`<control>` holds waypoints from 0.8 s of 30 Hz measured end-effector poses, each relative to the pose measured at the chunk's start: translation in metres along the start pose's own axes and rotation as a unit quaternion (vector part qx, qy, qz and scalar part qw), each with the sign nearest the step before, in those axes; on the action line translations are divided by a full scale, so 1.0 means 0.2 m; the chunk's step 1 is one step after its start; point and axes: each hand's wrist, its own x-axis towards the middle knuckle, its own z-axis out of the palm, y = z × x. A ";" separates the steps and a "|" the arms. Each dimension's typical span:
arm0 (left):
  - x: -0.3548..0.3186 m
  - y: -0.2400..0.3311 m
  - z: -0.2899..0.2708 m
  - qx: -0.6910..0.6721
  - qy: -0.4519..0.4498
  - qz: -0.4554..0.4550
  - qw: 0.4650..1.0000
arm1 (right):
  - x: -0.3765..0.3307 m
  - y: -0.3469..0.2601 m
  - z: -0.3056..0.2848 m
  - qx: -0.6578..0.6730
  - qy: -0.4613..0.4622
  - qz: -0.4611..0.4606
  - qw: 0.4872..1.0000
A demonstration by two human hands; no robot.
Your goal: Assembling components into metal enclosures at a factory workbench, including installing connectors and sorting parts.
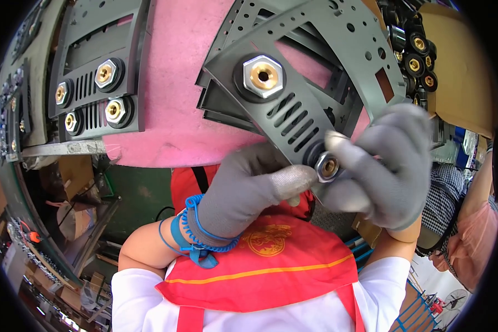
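Observation:
A dark grey metal panel (293, 113) with slots and holes lies tilted over other panels. A large silver hex nut with a brass centre (263, 76) sits on a black washer near its far corner. Gloved in grey, my left hand (254, 177) grips the panel's near edge, thumb on top beside a second hex nut (327, 167). The fingers of my right hand (384, 166), gloved too and slightly blurred, are curled around that nut from the right. A blue coiled wrist strap (196, 227) circles my left wrist.
Panels fitted with brass-centred nuts (106, 74) are stacked at left on the pink-covered table (171, 72). More bare panels (227, 105) lie beneath the held one. Black round fittings (418, 61) sit in a cardboard box (459, 66) at right. Another person's arm (476, 193) shows at far right.

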 end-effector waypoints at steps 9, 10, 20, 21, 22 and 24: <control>0.01 -0.01 0.00 0.033 -0.013 0.008 0.999 | -0.01 0.02 -0.04 0.162 0.083 0.043 0.982; 0.01 -0.01 -0.01 0.028 -0.006 0.010 1.000 | 0.00 0.01 -0.05 0.161 0.123 0.044 0.978; 0.00 -0.01 0.01 -0.003 0.005 0.041 0.999 | -0.01 -0.01 -0.04 0.098 0.075 0.044 0.991; 0.01 -0.01 0.01 0.013 0.009 0.037 0.999 | -0.01 -0.01 -0.05 0.138 0.064 0.066 0.986; 0.01 -0.01 0.01 0.006 0.001 0.039 0.999 | -0.02 -0.01 -0.05 0.190 0.114 0.045 0.974; 0.01 -0.01 0.00 0.009 -0.003 0.044 0.999 | -0.02 0.00 -0.05 0.222 0.090 0.015 0.971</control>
